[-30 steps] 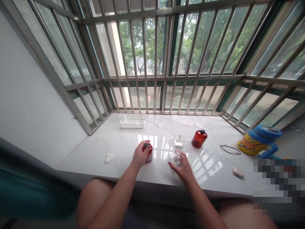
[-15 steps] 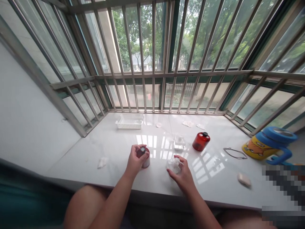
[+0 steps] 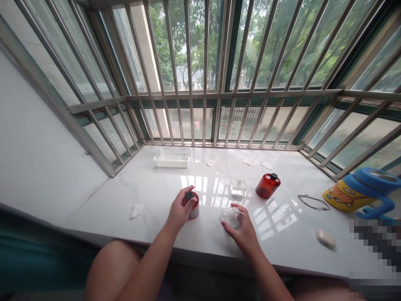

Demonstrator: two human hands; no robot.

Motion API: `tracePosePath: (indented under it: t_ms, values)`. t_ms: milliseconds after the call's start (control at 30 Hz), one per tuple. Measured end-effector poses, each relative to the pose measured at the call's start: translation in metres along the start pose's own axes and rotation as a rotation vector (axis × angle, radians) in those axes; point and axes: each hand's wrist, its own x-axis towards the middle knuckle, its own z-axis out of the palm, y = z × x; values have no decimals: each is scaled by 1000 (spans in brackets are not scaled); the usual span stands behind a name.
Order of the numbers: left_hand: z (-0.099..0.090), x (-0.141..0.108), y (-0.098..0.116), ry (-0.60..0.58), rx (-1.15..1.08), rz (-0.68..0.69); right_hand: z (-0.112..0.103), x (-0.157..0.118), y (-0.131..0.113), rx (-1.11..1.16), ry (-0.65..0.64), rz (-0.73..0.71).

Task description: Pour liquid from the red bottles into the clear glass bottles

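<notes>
On the white counter (image 3: 103, 209), near its front edge, the left hand (image 3: 178, 211) has its fingers wrapped around a black-capped red bottle (image 3: 194, 211), likely stiff, light and best held round the body. The right hand (image 3: 246, 228) clasps a clear container (image 3: 229, 215) (probably slippery, perhaps fragile) at its side. Since half a second ago, both grips look unchanged; the view has shifted slightly.

Your left hand (image 3: 178, 211) was curled in a grip, thumb (image 3: 190, 203) bent inward; your right hand (image 3: 246, 230) was cupped, thumb spread from fingers (image 3: 242, 207). Forearms (image 3: 150, 259) angled inward, hands apart.
</notes>
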Motion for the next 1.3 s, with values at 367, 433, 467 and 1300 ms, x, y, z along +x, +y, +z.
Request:
tracePosePath:
  t_ms: [367,433,467,1300]
  values:
    - [4,-2,-5,64,-93,12,0,0,-5,16,3,-13]
    - [4,-3,-2,97,-77,16,0,0,-6,22,-7,-11]
    - [5,-3,0,117,-84,14,0,0,-6,25,-11,-10]
    - [-147,12,-52,122,1009,-501,-2,0,11,-9,-21,0]
